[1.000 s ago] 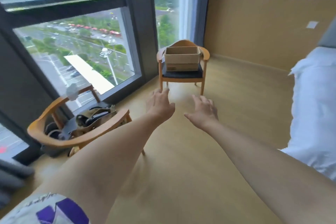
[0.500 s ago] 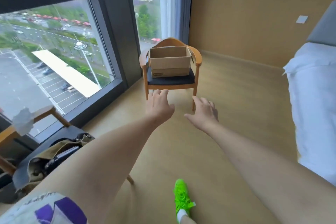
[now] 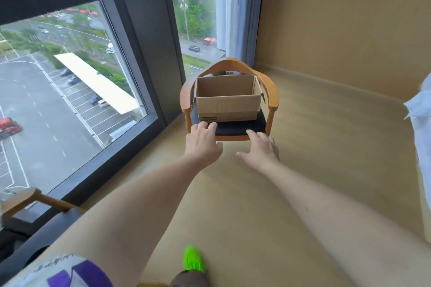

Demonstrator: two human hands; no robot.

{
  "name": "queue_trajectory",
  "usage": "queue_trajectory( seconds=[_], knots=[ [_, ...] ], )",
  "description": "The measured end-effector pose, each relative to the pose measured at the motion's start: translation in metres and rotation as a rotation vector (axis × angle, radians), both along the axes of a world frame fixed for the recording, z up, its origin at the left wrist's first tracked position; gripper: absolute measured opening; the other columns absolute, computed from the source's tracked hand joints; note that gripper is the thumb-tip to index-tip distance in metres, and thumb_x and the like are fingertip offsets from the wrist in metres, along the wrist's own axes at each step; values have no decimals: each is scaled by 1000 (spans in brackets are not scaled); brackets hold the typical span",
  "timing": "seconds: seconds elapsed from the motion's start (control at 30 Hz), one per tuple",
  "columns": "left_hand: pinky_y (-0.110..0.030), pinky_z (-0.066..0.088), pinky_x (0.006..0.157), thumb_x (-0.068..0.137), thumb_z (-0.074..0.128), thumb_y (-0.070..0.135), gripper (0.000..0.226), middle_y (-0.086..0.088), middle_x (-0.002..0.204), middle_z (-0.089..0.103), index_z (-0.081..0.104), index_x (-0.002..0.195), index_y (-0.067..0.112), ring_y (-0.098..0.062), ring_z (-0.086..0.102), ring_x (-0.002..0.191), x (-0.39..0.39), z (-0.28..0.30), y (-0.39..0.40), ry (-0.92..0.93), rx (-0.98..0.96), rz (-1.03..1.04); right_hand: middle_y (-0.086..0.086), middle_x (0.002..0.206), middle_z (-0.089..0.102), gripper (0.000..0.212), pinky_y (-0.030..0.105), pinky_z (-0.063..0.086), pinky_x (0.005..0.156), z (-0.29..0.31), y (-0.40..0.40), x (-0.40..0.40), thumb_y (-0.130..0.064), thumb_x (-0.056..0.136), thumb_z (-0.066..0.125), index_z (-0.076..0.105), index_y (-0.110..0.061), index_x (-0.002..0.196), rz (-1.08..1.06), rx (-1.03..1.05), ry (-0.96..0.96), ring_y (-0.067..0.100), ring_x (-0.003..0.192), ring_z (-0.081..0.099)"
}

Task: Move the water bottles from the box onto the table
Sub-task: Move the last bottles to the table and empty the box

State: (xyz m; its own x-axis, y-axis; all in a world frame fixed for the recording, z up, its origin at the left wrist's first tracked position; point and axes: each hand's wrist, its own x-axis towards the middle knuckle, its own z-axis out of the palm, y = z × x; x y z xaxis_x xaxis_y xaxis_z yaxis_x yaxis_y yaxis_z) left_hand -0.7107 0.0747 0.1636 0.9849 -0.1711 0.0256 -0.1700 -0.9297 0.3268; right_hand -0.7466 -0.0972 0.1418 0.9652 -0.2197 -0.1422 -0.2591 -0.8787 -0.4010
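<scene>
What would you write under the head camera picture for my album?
Two open hands, left and right, reach toward an open cardboard box on a wooden chair by the window.

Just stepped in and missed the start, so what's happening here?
A person is reaching both bare arms out toward an open cardboard box that sits on the dark seat of a wooden armchair beside the window. The left hand and right hand are open, hold nothing and are short of the box. No water bottles show from this angle; the box's bottom is hidden. A green shoe steps on the wooden floor.
</scene>
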Motion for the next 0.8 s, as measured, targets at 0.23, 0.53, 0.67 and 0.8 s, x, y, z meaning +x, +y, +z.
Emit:
queue_trajectory(
  seconds=[0.23,0.53,0.67,0.8],
  knots=[
    [-43,46,92,90,59,33,47,-8,130,53,50,134,18,-32,45,123,165,-38,-3,45,-26,-51,2,152,41,78,44,39,105,-44,4,147,-48,87,70,31,-30,153,-61,6,28,29,137,35],
    [-46,43,103,91,57,36,59,-7,142,48,43,147,21,-32,41,132,374,-43,14,119,-49,-33,3,142,50,73,46,46,98,-46,9,320,-47,87,69,35,-27,149,-163,33,91,30,129,44],
    [-45,43,103,92,56,36,62,-8,141,49,41,149,21,-32,41,131,430,-64,-1,172,-57,-49,2,144,49,74,46,46,100,-56,2,381,-47,88,69,35,-26,150,-157,34,122,29,130,43],
    [-44,42,106,93,57,37,61,-7,143,47,41,150,22,-31,39,133,479,-100,-15,271,-46,-46,3,149,46,76,47,43,103,-77,-21,451,-48,89,68,32,-27,153,-116,29,179,31,134,41]
  ],
)
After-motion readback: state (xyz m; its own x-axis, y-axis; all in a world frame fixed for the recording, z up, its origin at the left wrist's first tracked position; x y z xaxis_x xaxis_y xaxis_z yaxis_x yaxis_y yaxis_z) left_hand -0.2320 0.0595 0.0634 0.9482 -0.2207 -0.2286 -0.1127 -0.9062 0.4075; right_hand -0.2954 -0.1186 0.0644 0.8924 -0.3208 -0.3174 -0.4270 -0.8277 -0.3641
